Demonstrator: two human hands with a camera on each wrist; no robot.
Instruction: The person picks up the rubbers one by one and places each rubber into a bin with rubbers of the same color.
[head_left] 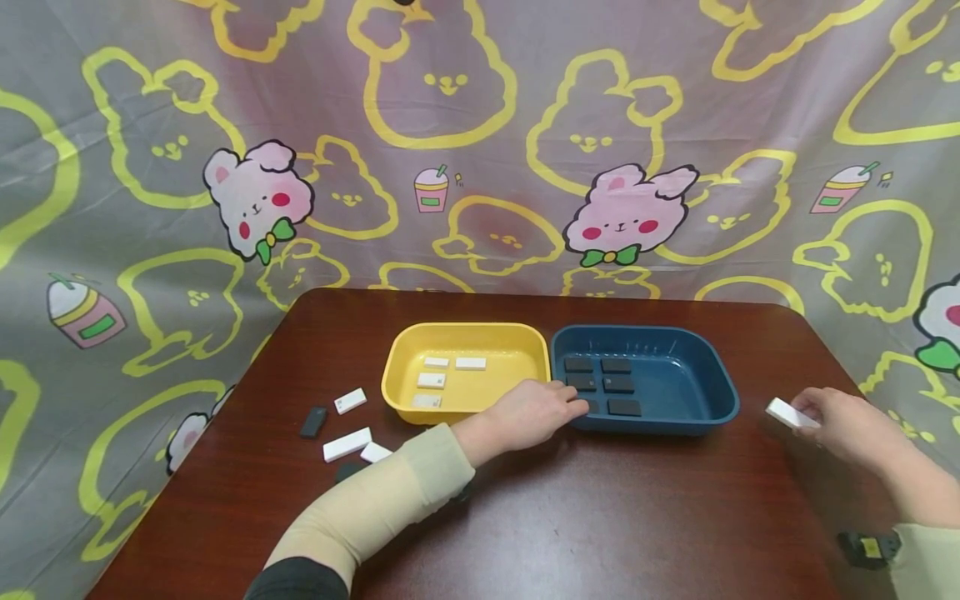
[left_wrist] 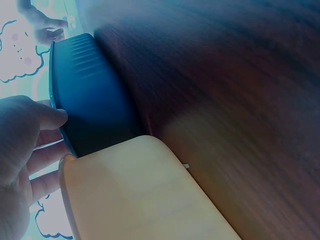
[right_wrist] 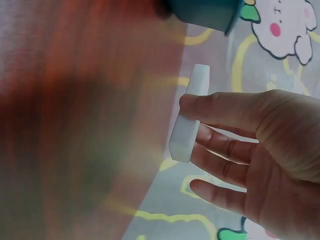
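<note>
At the near left corner of the blue tray [head_left: 675, 423], my left hand [head_left: 528, 414] reaches over the rim. In the left wrist view its thumb [left_wrist: 52, 116] lies at that rim and the fingertips are hidden inside, so I cannot tell whether they hold anything. A black block [head_left: 624, 407] and several others lie in rows in this tray, one partly covered by the fingers. My right hand [head_left: 843, 429] pinches a white block [right_wrist: 192, 120] between thumb and fingers, held up near the table's right edge.
Left of the blue tray stands a yellow tray [head_left: 392, 392] with several white blocks [head_left: 431, 381] inside. Loose white blocks [head_left: 347, 445] and a black block [head_left: 313, 422] lie on the table's left side, some partly hidden by my left sleeve [head_left: 397, 492]. A patterned curtain [head_left: 480, 167] hangs behind.
</note>
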